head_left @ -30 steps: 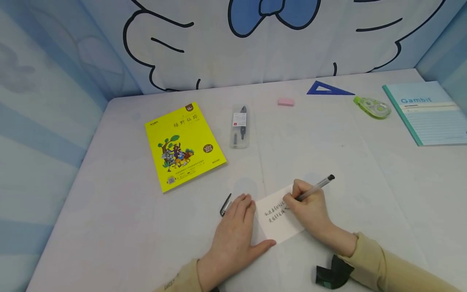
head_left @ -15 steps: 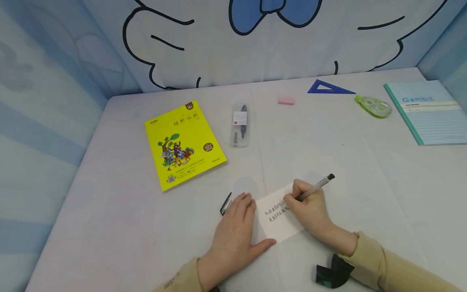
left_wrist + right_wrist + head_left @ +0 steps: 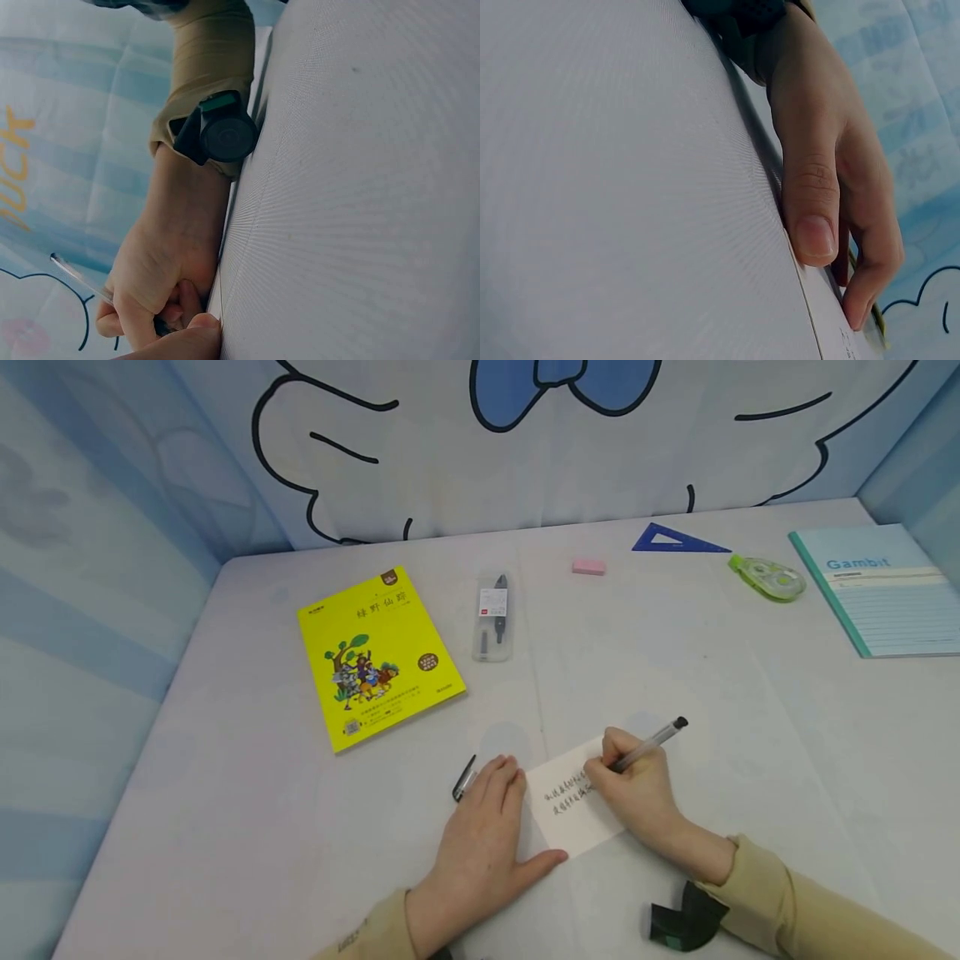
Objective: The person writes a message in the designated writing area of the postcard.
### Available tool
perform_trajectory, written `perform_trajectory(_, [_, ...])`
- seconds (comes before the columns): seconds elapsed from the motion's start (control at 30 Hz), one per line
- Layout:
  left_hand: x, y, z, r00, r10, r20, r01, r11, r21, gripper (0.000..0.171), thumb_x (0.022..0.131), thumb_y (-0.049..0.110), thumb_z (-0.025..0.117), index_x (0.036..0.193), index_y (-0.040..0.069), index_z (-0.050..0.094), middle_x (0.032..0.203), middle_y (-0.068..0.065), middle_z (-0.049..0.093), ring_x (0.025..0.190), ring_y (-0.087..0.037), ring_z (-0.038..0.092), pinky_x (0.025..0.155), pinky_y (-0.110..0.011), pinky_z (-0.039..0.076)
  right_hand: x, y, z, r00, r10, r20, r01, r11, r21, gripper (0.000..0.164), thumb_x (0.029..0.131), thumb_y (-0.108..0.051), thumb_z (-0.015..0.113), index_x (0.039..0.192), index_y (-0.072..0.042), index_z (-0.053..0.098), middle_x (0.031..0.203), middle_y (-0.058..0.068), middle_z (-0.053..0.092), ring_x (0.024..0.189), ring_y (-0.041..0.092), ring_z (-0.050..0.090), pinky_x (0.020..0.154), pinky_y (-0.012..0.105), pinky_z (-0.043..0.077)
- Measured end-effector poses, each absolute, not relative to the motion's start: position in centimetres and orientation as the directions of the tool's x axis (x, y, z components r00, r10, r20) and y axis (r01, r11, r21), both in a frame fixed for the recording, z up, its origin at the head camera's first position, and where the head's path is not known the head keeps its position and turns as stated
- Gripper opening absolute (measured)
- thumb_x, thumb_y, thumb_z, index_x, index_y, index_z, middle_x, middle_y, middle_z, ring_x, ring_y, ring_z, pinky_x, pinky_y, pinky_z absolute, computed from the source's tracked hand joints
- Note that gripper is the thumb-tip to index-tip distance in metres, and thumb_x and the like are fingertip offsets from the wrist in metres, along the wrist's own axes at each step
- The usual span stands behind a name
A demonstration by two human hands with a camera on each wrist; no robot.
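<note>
A small white card (image 3: 581, 831) lies on the table, with two lines of dark handwriting on it. My right hand (image 3: 641, 785) pinches a gel pen (image 3: 652, 743) with a clear barrel and black end; its tip is hidden behind the fingers at the second line. My left hand (image 3: 480, 843) lies with fingers extended at the card's left side, its thumb touching the lower edge. In the right wrist view the left thumb (image 3: 814, 225) rests at the card's edge. A black-clipped pen cap (image 3: 464, 779) lies beside the left fingers, partly covered.
A yellow book (image 3: 382, 660) lies at the left, beside a clear case with a compass (image 3: 492, 618). Farther back are a pink eraser (image 3: 588, 567), a blue set square (image 3: 678, 538), a green correction tape (image 3: 768, 578) and a notebook (image 3: 877, 593).
My right hand has shifted very slightly right with the pen, and a little more writing shows on the second line. My left hand and the card stay put.
</note>
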State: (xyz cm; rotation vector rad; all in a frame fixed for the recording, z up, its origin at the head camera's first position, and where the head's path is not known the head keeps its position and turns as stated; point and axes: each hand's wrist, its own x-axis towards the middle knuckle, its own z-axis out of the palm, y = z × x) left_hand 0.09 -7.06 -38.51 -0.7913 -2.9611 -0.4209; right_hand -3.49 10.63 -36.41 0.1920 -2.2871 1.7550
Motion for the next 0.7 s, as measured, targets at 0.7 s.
perform_trajectory(0.7, [0.12,-7.04,-38.54,-0.871,0.477,0.113,0.490,0.834,0.254,0.089,0.074,0.064,0.062,0.130,-0.003,0.046,0.135,-0.015,0.043,0.131,-0.025,0.035,0.109,-0.036,0.032,-3.47,10.60,-36.11,-0.974,0.089,0.208,-0.173,0.296,-0.939,0.033,0.064,0.023,0.045,0.055,-0.002,0.025,0.050,-0.004,0.019,0.045,-0.006,0.023,0.036,0.020,0.014])
